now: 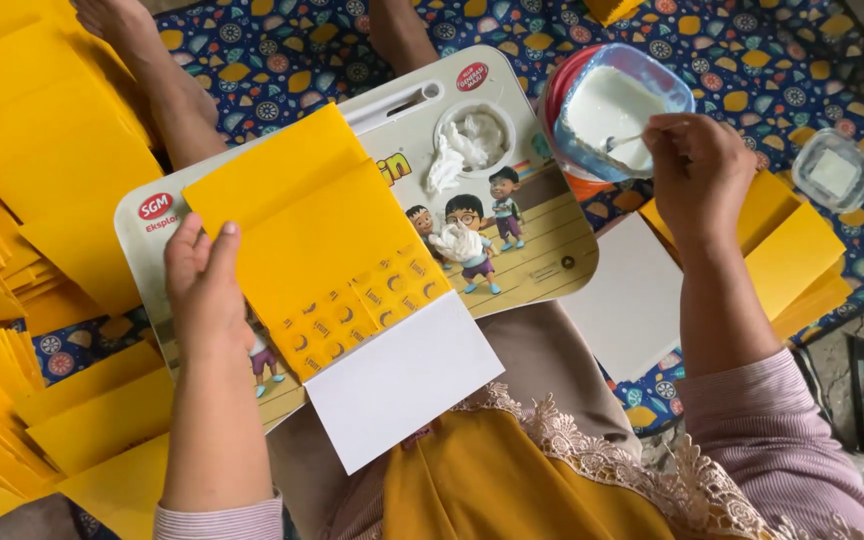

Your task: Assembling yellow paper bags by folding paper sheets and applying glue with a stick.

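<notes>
A folded yellow paper sheet (302, 215) with a white flap (402, 375) lies on a cartoon-printed lap tray (542, 235). My left hand (207, 285) presses flat on the sheet's left edge and grips nothing. My right hand (697, 165) pinches a thin stick that dips into white paste in a clear blue-tinted tub (617, 110) at the tray's upper right. White paste blobs (457, 160) sit on the tray, beside and in its round cup recess.
Stacks of yellow paper (42, 150) cover the left side, more yellow sheets (792, 255) and a white sheet (637, 300) lie to the right. A small clear square container (834, 172) rests far right. Someone's bare feet (152, 60) are at the top on the patterned mat.
</notes>
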